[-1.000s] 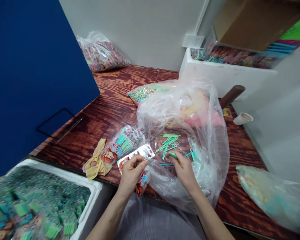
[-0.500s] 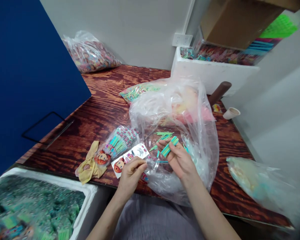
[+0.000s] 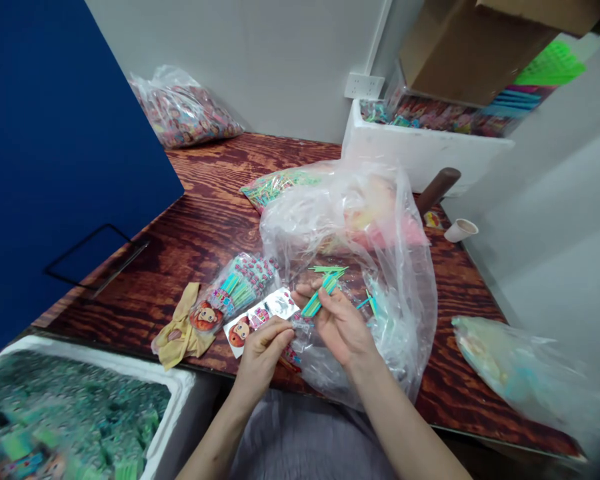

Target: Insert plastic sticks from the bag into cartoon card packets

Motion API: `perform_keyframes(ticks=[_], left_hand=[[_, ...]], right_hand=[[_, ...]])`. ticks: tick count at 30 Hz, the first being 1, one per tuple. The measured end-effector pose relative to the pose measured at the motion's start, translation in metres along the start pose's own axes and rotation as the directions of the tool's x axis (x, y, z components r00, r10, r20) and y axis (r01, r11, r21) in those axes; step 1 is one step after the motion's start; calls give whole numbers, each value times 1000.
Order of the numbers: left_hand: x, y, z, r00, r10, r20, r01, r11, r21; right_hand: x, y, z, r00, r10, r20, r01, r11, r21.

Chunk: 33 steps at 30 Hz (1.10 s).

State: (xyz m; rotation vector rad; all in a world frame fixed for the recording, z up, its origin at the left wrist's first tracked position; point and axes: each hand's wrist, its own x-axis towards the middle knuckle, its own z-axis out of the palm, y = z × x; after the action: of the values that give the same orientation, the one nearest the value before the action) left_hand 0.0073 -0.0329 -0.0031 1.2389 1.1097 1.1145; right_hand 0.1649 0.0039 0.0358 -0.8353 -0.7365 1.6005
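Observation:
A bundle of thin green and blue sticks (image 3: 320,296) lies in my right hand (image 3: 341,327), held between thumb and fingers. My left hand (image 3: 266,347) is closed in a pinch on the edge of a small clear plastic bag (image 3: 303,331), which is partly hidden by the hand. Under and beside that hand is a white printed packet (image 3: 250,324) with a cartoon face. More loose sticks (image 3: 330,270) lie just beyond my right hand, on a large clear plastic bag (image 3: 400,293) spread over the table. To the left rests a pile of filled printed packets (image 3: 235,287).
A yellow cloth-like item (image 3: 183,333) lies at the table's (image 3: 210,220) front left. A foam box (image 3: 175,393) with green contents stands at lower left. A paper cup (image 3: 461,230), a brown cylinder (image 3: 437,190) and a white foam box (image 3: 425,150) are at the right back.
My right hand has moved left and slightly down with the sticks, closer to my left hand. The left hand has stayed nearly still.

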Motion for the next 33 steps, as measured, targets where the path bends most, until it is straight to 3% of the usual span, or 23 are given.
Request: perform_keyframes(ticks=[4,10,13,16,19,24,29,33], left_hand=[[-1,-5,1,1000,-22,-23,20,998,-62],[-2,-7,0,999,-22,-24,20,996,-93],[-3,-5,-3,999,-30,-32,27,993,-111],[-5,-5,-6,997,-55,-52,46,987,-154],[-8,-4,-11,994,-86,-60,75,982,-171],[-11,3,-18,993,-92,-69,80,983,-165],[-11,12,-23,995,-90,-35,84,984,-155],[-9,22,-34,992,-95,-82,87,991,-97]], right_hand=[[-11,3,1,1000,12,-24,-13,999,-49],[-30,-1,15,1000,9,7,-7,954,-300],[-42,-4,24,994,-110,-17,95,922,-376],[-52,-4,28,955,-291,55,264,752,-604],[-56,-3,30,920,-333,207,371,564,-738],[-56,-6,34,888,-374,267,429,466,-774],[-59,-11,44,888,-296,351,456,483,-748],[-47,-13,24,924,-236,301,382,619,-686]])
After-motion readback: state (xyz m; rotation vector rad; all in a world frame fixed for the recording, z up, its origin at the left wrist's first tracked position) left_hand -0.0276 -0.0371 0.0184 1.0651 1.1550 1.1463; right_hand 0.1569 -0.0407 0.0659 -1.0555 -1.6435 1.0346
